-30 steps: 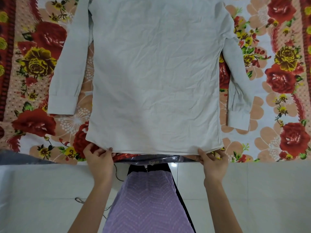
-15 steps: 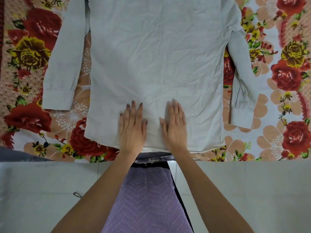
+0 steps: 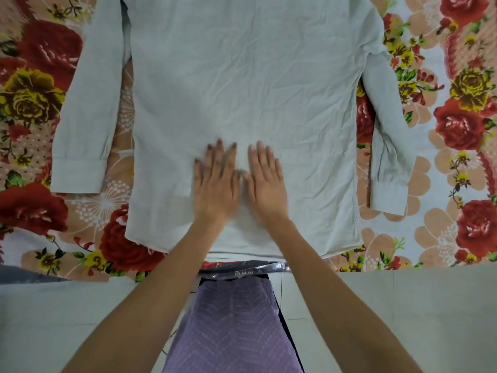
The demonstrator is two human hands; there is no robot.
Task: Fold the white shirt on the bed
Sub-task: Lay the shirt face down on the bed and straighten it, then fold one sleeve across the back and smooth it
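Observation:
The white long-sleeved shirt (image 3: 242, 84) lies flat and wrinkled on the bed, its hem towards me and both sleeves stretched down along its sides. My left hand (image 3: 215, 184) rests palm down on the lower middle of the shirt, fingers spread and slightly blurred. Right beside it, my right hand (image 3: 265, 184) also lies flat on the cloth with its fingers together. Neither hand holds anything. The collar end is cut off by the top of the view.
A floral bedsheet (image 3: 35, 109) with red and yellow roses covers the bed. The bed's near edge (image 3: 416, 267) runs across below the hem, with a pale tiled floor (image 3: 403, 305) beyond it. My purple garment (image 3: 231, 319) hangs below.
My hands let go of the hem corners, came to the shirt's lower middle and laid flat. Since half a second ago they slid a little further up and closer together.

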